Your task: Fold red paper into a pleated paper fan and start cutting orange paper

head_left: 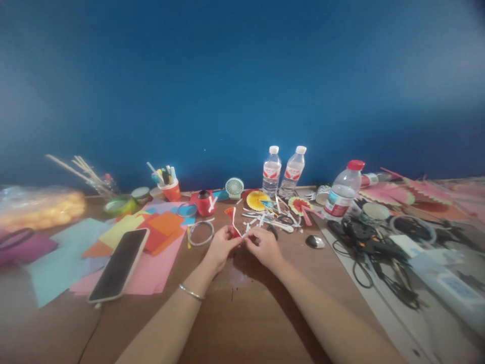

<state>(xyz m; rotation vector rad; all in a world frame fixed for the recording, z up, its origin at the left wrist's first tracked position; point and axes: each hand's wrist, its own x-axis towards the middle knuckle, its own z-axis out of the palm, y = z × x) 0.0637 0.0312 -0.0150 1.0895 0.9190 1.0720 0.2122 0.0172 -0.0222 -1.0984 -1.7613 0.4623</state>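
Note:
A small red pleated paper fan, with a white strip along its right edge, stands up from between my fingertips. My left hand is closed, pinching the fan near its narrow lower end. Right beside it, my right hand is closed too, with thumb and forefinger together at the lower end of the white strip. The exact grip there is small and partly hidden by the fingers. Behind my hands lie white paper scraps, a yellow paper rosette and a red-and-yellow one.
Left are coloured paper sheets, a phone and a tape roll. Along the back stand a pen cup, a red jar, a small fan and water bottles. Black cables lie right, beyond a red-capped bottle.

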